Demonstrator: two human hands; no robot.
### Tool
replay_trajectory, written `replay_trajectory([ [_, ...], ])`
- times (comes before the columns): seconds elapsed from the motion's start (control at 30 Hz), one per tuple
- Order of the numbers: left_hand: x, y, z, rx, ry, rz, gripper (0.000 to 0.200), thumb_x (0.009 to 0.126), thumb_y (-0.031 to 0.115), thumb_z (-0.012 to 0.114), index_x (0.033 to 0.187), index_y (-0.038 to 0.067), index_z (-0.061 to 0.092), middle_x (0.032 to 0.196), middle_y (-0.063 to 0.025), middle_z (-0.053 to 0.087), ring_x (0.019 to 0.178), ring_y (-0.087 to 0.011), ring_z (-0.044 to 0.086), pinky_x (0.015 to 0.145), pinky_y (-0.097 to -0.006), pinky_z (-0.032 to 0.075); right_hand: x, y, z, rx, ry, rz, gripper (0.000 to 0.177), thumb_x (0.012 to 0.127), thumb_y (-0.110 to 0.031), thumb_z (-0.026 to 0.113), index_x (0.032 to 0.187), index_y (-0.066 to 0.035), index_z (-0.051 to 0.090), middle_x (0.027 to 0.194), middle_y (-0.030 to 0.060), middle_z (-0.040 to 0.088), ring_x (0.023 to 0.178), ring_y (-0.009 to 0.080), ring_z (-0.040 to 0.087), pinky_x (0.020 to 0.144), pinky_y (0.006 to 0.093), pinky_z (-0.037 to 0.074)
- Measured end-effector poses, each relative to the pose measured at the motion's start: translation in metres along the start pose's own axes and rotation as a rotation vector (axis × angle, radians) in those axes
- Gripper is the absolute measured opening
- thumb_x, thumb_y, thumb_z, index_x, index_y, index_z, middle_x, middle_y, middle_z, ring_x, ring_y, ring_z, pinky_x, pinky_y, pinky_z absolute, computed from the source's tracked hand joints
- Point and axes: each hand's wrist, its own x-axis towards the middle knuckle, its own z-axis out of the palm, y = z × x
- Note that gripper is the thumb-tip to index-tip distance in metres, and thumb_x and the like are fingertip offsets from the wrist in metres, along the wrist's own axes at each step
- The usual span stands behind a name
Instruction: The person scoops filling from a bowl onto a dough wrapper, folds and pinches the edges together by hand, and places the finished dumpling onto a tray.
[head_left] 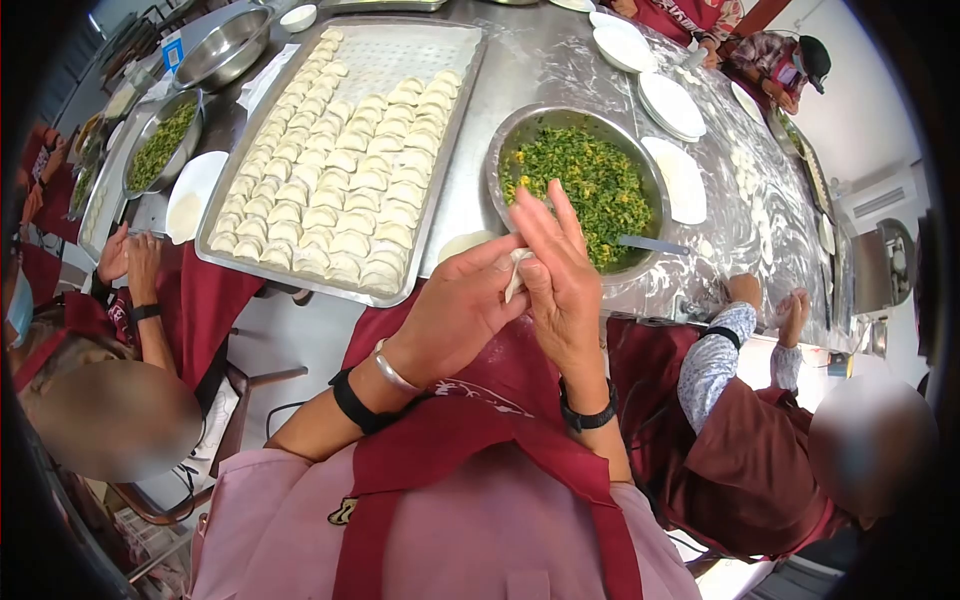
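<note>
In front of my chest, my left hand (452,312) and my right hand (562,285) are pressed together around a dumpling (517,275). Only a pale bit of its dough shows between the thumbs and fingers. Some fingers of the right hand point upward. Just beyond the hands stands a steel bowl (497,160) of chopped green and yellow filling (580,180), with a flat metal utensil (652,243) lying over its rim. A round dough wrapper (465,244) is partly hidden behind my left hand. To the left, a large metal tray (440,50) carries rows of folded dumplings (345,165).
White plates (672,105) line the floury metal table (715,185) at right. Another filling bowl (195,135), a white plate (200,190) and an empty steel bowl (225,50) stand at left. Co-workers sit close on both sides; others work across the table.
</note>
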Motion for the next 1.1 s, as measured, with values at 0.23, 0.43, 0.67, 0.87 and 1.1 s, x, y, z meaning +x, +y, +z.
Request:
replay_trajectory([
  [0.23, 0.005, -0.001, -0.008, -0.3, -0.031, 0.018, 0.05, 0.107, 0.012, 0.043, 0.151, -0.006, 0.028, 0.145, -0.0148, 0.046, 0.135, -0.0216, 0.047, 0.117, -0.0381, 0.037, -0.006, -0.007, 0.004, 0.389, 0.238, 0.234, 0.031, 0.084, 0.002, 0.072, 0.114, 0.003, 0.071, 0.125, 0.0174, 0.068, 0.131, 0.0321, 0.056, 0.108, 0.0403, 0.044],
  [0.43, 0.009, -0.012, -0.005, -0.053, 0.076, 0.153, 0.039, 0.101, 0.014, 0.055, 0.135, -0.004, 0.052, 0.134, -0.018, 0.057, 0.122, -0.0292, 0.057, 0.107, -0.0374, 0.045, 0.0, -0.018, 0.001, 0.323, 0.28, 0.273, 0.015, 0.083, 0.005, 0.071, 0.097, 0.005, 0.075, 0.111, 0.0166, 0.074, 0.118, 0.0297, 0.065, 0.104, 0.0387, 0.048],
  [0.67, 0.005, 0.003, -0.006, -0.293, -0.038, 0.058, 0.045, 0.105, 0.005, 0.041, 0.146, -0.01, 0.034, 0.142, -0.0176, 0.046, 0.134, -0.0246, 0.047, 0.117, -0.0434, 0.037, -0.001, -0.01, 0.0, 0.273, 0.225, 0.169, 0.01, 0.085, 0.0, 0.069, 0.093, 0.004, 0.075, 0.109, 0.0172, 0.074, 0.114, 0.0293, 0.067, 0.107, 0.0416, 0.046],
  [0.87, -0.004, 0.007, -0.011, -0.255, -0.006, 0.003, 0.043, 0.106, 0.007, 0.04, 0.146, -0.008, 0.038, 0.142, -0.0153, 0.05, 0.132, -0.0242, 0.05, 0.116, -0.0405, 0.038, -0.003, -0.016, -0.005, 0.324, 0.112, 0.208, 0.029, 0.085, -0.001, 0.072, 0.114, 0.0, 0.073, 0.123, 0.0165, 0.07, 0.125, 0.0283, 0.061, 0.109, 0.0372, 0.045],
  [1.1, -0.014, 0.008, -0.012, -0.257, -0.039, -0.039, 0.04, 0.106, 0.01, 0.04, 0.142, -0.007, 0.042, 0.141, -0.015, 0.051, 0.131, -0.0245, 0.051, 0.118, -0.0441, 0.037, -0.018, 0.005, 0.001, 0.35, 0.032, 0.084, 0.031, 0.086, -0.002, 0.073, 0.117, -0.001, 0.073, 0.124, 0.0152, 0.07, 0.128, 0.0304, 0.059, 0.109, 0.0396, 0.045],
])
